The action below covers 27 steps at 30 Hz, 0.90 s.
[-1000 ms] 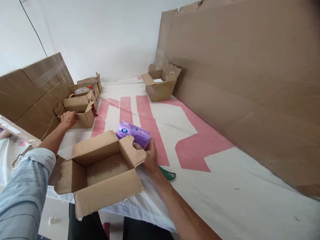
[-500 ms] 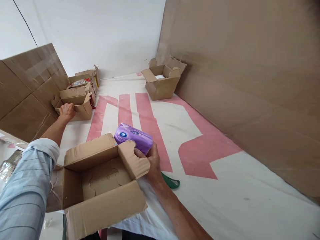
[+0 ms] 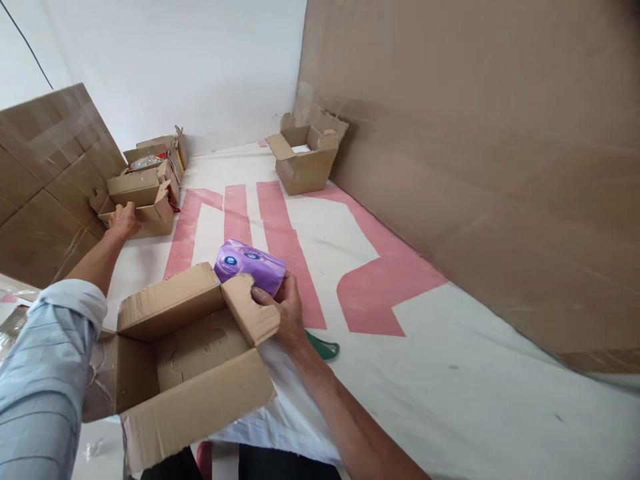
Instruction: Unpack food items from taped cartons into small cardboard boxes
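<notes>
My right hand [image 3: 289, 308] is closed on the right end of a purple pack of tissues [image 3: 251, 265], which lies beyond the far right corner of an open cardboard box [image 3: 195, 407]. Its thumb is beside that box's raised right flap. The box's flaps are spread, and its inside shows only bare cardboard. Further off to the left, my left hand [image 3: 123, 220] grips the front wall of a smaller open cardboard box [image 3: 155, 221], with fingertips over the edge. The floor of that smaller box is hidden.
Another carton [image 3: 141, 159] with clear plastic stands behind the smaller box. A large cardboard panel [image 3: 47, 180] rises at the left, and a bigger one [image 3: 465, 180] at the right. An open box [image 3: 305, 170] stands far back. A green loop [image 3: 324, 347] lies near my right wrist.
The whole view has shifted, so everything appears further left in the picture. Both hands keep their holds, on the smaller box and on the pack of tissues.
</notes>
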Tool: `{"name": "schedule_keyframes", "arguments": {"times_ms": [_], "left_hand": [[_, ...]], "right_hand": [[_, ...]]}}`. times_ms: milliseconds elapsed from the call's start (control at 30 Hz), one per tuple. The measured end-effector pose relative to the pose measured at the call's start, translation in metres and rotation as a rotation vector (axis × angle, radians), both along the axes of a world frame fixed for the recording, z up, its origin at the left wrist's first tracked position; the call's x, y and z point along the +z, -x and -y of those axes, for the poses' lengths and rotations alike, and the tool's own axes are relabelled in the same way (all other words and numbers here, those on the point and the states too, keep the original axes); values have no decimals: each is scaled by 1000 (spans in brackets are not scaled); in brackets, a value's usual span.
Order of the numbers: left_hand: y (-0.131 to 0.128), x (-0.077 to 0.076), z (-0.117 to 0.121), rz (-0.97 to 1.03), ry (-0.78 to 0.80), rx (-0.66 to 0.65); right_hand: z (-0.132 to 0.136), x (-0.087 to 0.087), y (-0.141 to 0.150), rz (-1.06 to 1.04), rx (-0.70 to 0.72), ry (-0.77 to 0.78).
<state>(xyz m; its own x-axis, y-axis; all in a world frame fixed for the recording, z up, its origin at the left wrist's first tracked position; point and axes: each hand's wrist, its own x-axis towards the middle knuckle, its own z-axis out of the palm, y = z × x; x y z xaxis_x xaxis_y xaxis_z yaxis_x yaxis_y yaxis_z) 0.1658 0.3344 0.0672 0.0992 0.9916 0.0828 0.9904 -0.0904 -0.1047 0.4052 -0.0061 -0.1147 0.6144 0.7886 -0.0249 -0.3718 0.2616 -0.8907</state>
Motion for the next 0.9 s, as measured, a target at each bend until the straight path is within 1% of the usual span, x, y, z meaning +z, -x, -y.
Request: {"name": "schedule_keyframes", "arguments": {"times_ms": [67,133,200,267,300,333,367,400,433,467,533,600,700,733,800,867,900], "left_hand": [[-2,14,13,-29,32,-8],[-9,30,30,-58,33,-63],[-21,43,51,-66,29,-184],[-37,49,77,-35,81,-364],[-47,49,91,-10,135,-461],[-56,47,104,44,239,-606],[-66,43,118,88,353,-748],[-75,38,129,101,428,-851],[-84,32,140,88,473,-920],[-93,25,148,70,485,-963],[-108,12,159,25,480,-1020],[-120,1,165,-8,472,-1061],[-130,-6,167,-38,490,-1097],[-130,-6,166,-40,491,-1096],[-121,0,157,-16,474,-1065],[-102,12,141,51,434,-974],[-89,18,130,89,420,-905]], "right_hand": [[-2,-3,-1,7,4,-19],[-5,-4,-1,10,3,-31],[-8,-4,0,27,5,-38],[-11,-4,2,50,10,-50],[-13,-4,3,57,13,-58],[-15,-4,4,60,13,-66],[-16,-4,6,62,13,-73],[-17,-3,7,66,14,-78],[-17,-2,7,77,19,-79],[-17,-1,8,92,28,-78],[-15,1,8,124,47,-77],[-13,3,8,147,63,-74],[-10,3,8,178,87,-76],[-10,2,8,187,93,-79],[-10,-1,8,197,92,-77],[-10,-4,7,207,88,-49],[-10,-6,7,217,89,-31]]}}
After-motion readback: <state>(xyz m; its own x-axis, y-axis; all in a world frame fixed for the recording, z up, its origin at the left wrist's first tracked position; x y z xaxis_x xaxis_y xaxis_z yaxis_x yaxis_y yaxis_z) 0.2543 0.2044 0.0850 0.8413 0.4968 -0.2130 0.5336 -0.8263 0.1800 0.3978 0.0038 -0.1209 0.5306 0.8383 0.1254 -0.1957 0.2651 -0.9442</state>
